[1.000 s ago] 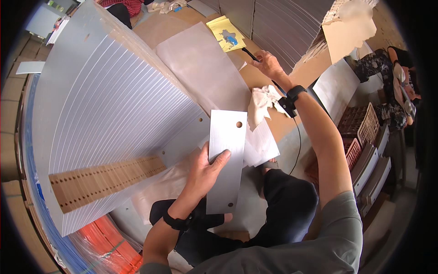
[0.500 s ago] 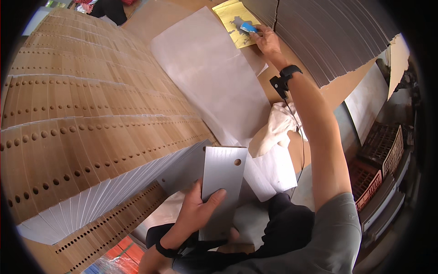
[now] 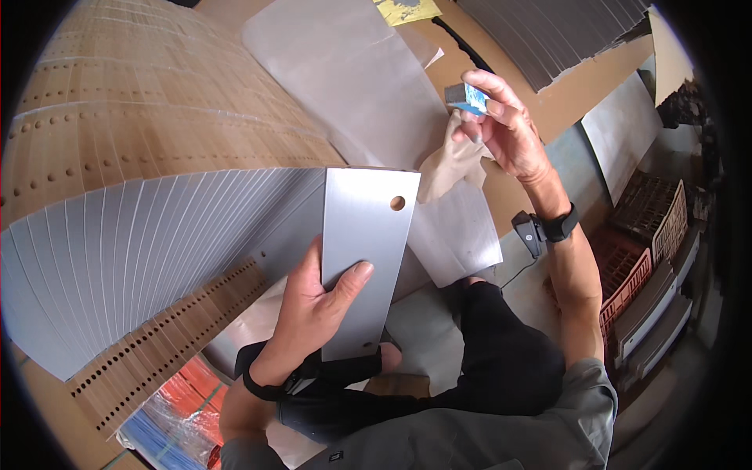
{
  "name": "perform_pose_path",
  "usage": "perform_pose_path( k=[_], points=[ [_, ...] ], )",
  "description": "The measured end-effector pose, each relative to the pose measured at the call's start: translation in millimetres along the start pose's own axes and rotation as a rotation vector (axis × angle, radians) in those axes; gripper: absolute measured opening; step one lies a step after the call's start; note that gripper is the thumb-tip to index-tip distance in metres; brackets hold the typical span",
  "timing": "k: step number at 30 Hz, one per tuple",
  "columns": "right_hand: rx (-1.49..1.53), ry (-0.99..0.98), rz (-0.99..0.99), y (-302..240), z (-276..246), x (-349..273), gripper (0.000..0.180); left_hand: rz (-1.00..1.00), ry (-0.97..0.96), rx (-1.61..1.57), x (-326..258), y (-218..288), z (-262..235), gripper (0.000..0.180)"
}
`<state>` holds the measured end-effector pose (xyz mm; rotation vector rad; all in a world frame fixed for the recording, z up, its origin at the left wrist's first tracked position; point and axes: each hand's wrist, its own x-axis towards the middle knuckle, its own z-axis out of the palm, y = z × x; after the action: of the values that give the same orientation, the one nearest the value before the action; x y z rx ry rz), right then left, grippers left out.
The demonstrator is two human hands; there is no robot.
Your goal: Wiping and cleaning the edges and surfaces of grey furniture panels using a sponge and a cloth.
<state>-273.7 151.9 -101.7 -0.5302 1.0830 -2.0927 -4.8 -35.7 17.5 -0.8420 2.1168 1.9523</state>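
My left hand (image 3: 317, 301) grips a silver-grey board (image 3: 368, 258) at its left edge, thumb across the face. The board stands tilted and has a round hole near its top right corner. Higher up to the right, my right hand (image 3: 509, 129) pinches a small blue putty scraper (image 3: 472, 99), with grey paste on it, between thumb and fingers. The scraper is in the air, apart from the board. A yellow sheet (image 3: 409, 9) smeared with grey paste lies at the far edge, partly out of view.
Long rows of similar boards (image 3: 164, 235) stand packed at my left. A crumpled cream cloth (image 3: 454, 160) lies beyond the board, beside a pale sheet (image 3: 352, 86). Grey stacked panels (image 3: 560, 35) are at the far right, with plastic crates (image 3: 627, 270) below them.
My right hand has come back from the yellow sheet toward me, bringing the blue putty scraper. The board in my left hand appears higher in view, and the whole view has shifted.
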Motion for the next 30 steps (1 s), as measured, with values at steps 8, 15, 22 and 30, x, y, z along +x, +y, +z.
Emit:
perform_pose_path(
  k=[8,15,22,30],
  points=[
    [-0.019,0.052,0.017,-2,29,-44,0.048,0.015,0.015,0.101,1,-13,-2,0.038],
    [-0.216,0.079,-0.038,-14,40,-32,0.035,-0.104,-0.134,-0.091,2,-16,-6,0.044],
    [-0.307,0.107,-0.022,-20,58,-26,0.027,-0.089,-0.191,0.0,3,-15,-2,0.046],
    [-0.564,-0.138,-0.333,-17,68,-17,0.026,-0.118,-0.249,-0.015,-5,-16,9,0.05]
  ],
)
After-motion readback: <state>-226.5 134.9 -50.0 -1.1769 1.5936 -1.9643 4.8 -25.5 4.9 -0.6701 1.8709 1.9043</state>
